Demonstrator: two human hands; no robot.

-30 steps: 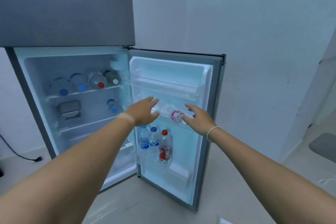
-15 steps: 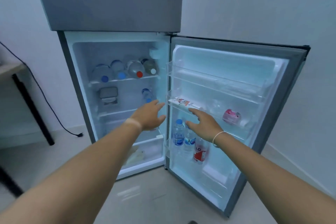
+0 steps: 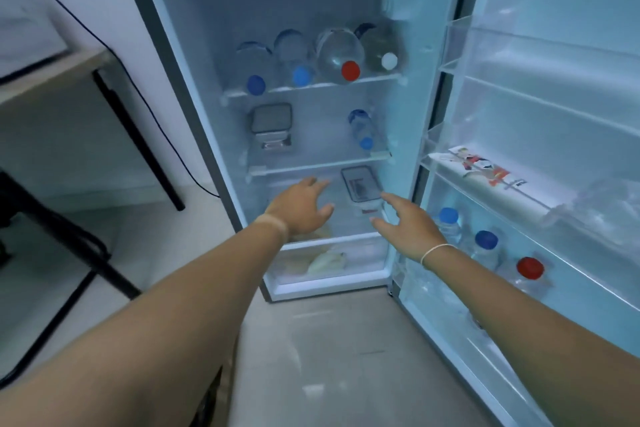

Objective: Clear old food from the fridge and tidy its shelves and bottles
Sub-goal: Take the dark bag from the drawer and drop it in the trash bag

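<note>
From where I watch, a pale wooden table with black legs (image 3: 52, 76) stands off to the far left, well apart from the open white-lined fridge (image 3: 194, 114). On its top glass shelf (image 3: 311, 87) four clear plastic bottles lie on their sides, caps facing out: two blue, one red (image 3: 350, 70), one white, probably stacked that way to fit the low gap. Below sits a grey-lidded square container (image 3: 270, 118) and a small blue-capped bottle (image 3: 362, 130).

My left hand (image 3: 299, 206) reaches under the second shelf, fingers spread and loose, gripping nothing. Just right of it lies a dark-rimmed clear rectangular food box (image 3: 362, 183), which I judge the likely old food. My right hand (image 3: 408, 224) hovers near that box, fingers extended, holding nothing either; both seem set to flank it.

The door rack (image 3: 519, 204) carries a white printed carton (image 3: 485, 168), with upright bottles below.
</note>
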